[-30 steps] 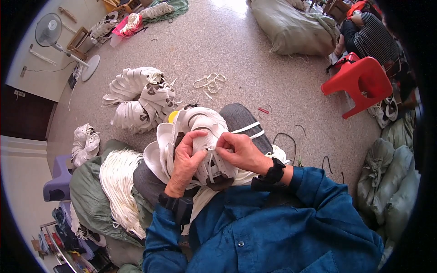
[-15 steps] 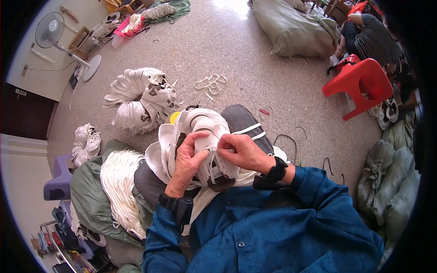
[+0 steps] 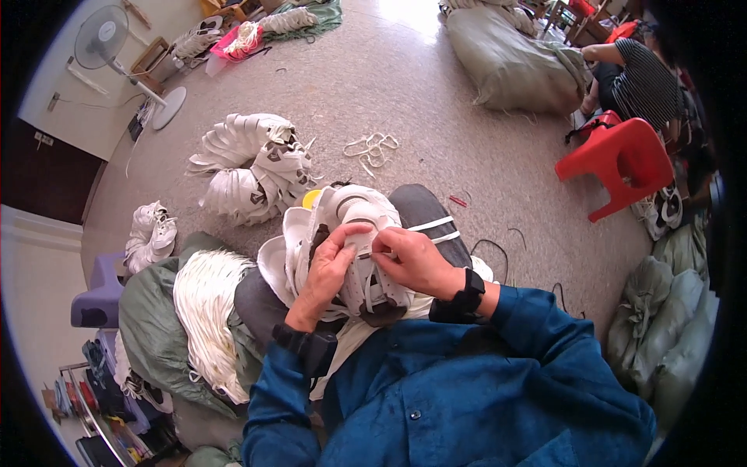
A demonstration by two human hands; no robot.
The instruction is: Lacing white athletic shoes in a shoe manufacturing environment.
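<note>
The white shoe [image 3: 355, 286] is lying on the lap [image 3: 255, 303], the left hand [image 3: 331, 268] at nine o'clock spreading thumb from forefinger, the right hand [image 3: 412, 261] at three bunching fingertips (on what, I cannot tell).

Head-worn fisheye, facing down, close in, dark rim unclear

Deep-blue long-sleeved shirt [image 3: 498, 389] with a small round button [image 3: 415, 415]; black straps [image 3: 471, 292] carrying boxy black units [image 3: 319, 354] just past the shirt's cuffs; grey trousers [image 3: 419, 206] beyond the shirt.
</note>
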